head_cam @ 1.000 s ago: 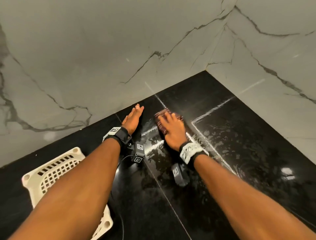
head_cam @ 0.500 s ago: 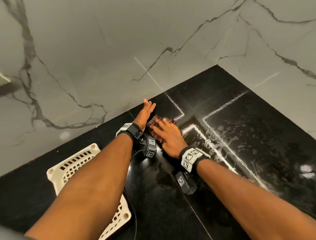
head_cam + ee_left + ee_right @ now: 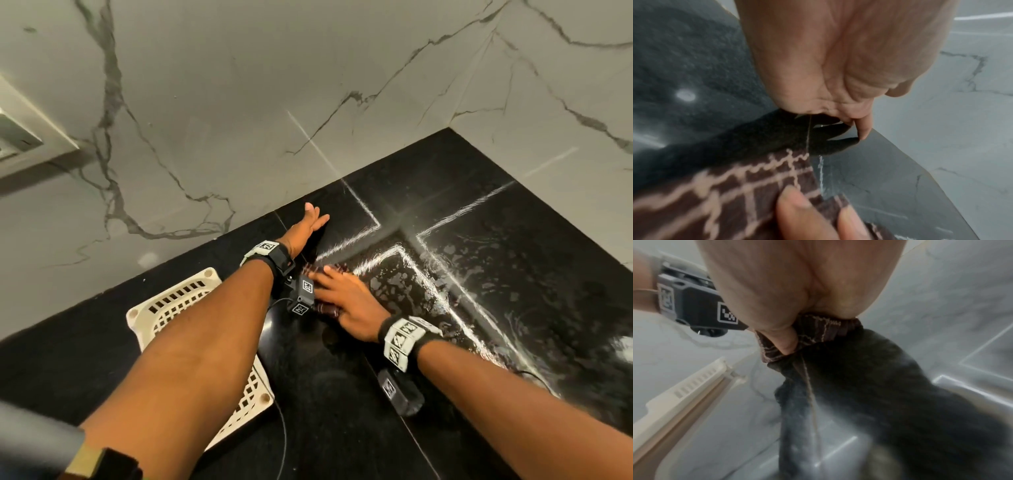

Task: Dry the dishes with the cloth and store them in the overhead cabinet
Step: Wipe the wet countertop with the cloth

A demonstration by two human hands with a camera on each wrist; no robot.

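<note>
Under both hands was the black stone countertop [image 3: 479, 308], glossy and streaked with wet smears and white reflections, running back to a grey-veined marble wall [image 3: 205, 102] just beyond the left fingertips. Off to the outer side of the left forearm sat a cream plastic dish basket [image 3: 164, 308] with slotted sides, partly hidden by that arm; the right wrist view caught its rim too [image 3: 684, 394].

The left hand [image 3: 306, 228] lay flat on the counter, fingers straight and close together, pointing toward the wall. From its own wrist camera the palm [image 3: 838, 56] looked pressed down, with one fingertip touching the stone near the wall edge. It held nothing.

The right hand [image 3: 346, 301] was palm-down on the cloth [image 3: 325, 308], a dark brown one with thin pale checks, sitting right beside the left wrist. Fingers were spread over it, pressing it onto the counter, and in the right wrist view the thumb [image 3: 785, 340] was tucked against a bunched fold of the cloth [image 3: 818, 331]. The left wrist camera showed the fabric [image 3: 715, 194] bunched under two fingertips [image 3: 797, 216], a bit blurry.
</note>
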